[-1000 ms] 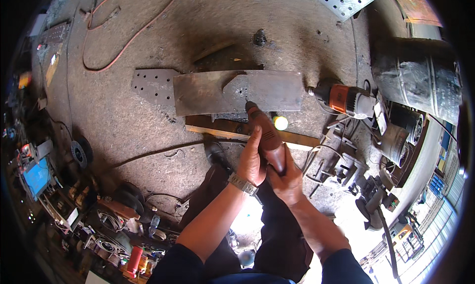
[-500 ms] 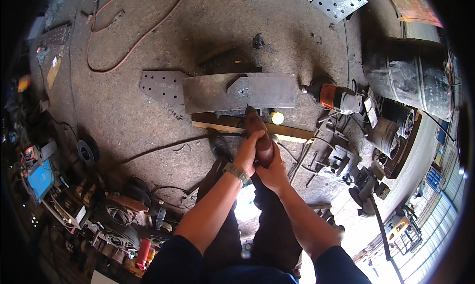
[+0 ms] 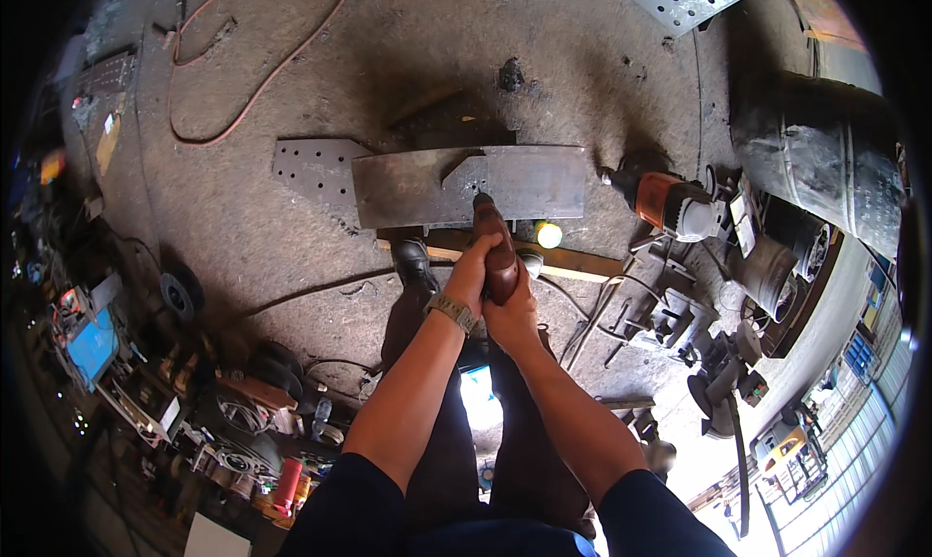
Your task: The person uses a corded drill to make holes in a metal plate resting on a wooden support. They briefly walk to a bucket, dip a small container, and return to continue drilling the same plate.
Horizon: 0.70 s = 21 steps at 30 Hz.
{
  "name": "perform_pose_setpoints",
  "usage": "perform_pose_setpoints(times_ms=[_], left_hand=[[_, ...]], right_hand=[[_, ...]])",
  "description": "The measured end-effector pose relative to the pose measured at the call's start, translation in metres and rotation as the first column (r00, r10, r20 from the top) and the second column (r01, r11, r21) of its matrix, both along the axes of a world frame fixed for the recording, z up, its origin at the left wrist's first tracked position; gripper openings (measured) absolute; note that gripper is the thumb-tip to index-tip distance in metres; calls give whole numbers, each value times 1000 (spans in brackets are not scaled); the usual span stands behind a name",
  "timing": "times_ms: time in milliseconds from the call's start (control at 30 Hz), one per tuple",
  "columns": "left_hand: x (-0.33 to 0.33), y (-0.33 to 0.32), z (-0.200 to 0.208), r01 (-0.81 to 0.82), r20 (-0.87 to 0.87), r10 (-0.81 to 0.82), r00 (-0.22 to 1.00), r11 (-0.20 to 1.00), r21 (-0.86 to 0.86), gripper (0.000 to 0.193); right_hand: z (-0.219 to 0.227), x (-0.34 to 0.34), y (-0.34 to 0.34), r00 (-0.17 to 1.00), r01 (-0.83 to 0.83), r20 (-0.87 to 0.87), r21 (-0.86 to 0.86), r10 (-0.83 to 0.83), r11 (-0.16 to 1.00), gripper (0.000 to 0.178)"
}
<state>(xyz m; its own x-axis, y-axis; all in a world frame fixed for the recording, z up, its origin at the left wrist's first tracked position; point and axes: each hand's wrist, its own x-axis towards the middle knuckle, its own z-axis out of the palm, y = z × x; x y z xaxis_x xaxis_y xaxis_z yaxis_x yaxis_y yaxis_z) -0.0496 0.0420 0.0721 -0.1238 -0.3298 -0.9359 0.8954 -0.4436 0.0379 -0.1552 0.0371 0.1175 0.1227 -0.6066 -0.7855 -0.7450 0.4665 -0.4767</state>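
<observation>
Both my hands grip a long, reddish-brown power tool (image 3: 496,256) shaped like a straight die grinder. My left hand (image 3: 474,273), with a watch on its wrist, is wrapped round its left side; my right hand (image 3: 515,314) is closed round its rear end. The tool's dark nose meets, or sits just above, a plate with small holes (image 3: 470,172) on a wide steel plate (image 3: 398,183). Whether the tip touches the metal cannot be made out. Beneath the steel plate's near edge runs a rusty beam (image 3: 573,261), with a small yellow-rimmed round thing (image 3: 549,234) by it.
An orange and grey power tool (image 3: 670,205) lies to the right, near a large dark drum (image 3: 825,159). A perforated plate (image 3: 316,168) adjoins the work on the left. Hose (image 3: 282,81) curls across the far-left floor. Machines and tools crowd both sides; my boot (image 3: 413,263) is close to the beam.
The power tool has swung more upright, and its nose has come forward and left onto the area by the small holes. Both hands still hold it. The view has shifted slightly.
</observation>
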Motion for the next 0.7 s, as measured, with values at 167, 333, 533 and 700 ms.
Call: perform_pose_setpoints(times_ms=[167,333,533,700], left_hand=[[10,-9,-19,-10,-25,9,1000,1000,-22,40],[10,-9,-24,8,-21,-8,1000,1000,14,40],[12,-7,-29,-13,-43,14,999,1000,28,40],[5,-7,-5,283,446,-274,852,958,46,76]], right_hand=[[-13,9,-6,999,32,2,19,-32,999,88],[-15,13,-10,998,-13,-67,58,16,998,90],[-18,12,-11,999,-30,-44,69,33,997,93],[-19,21,-14,998,-23,-61,56,27,998,94]])
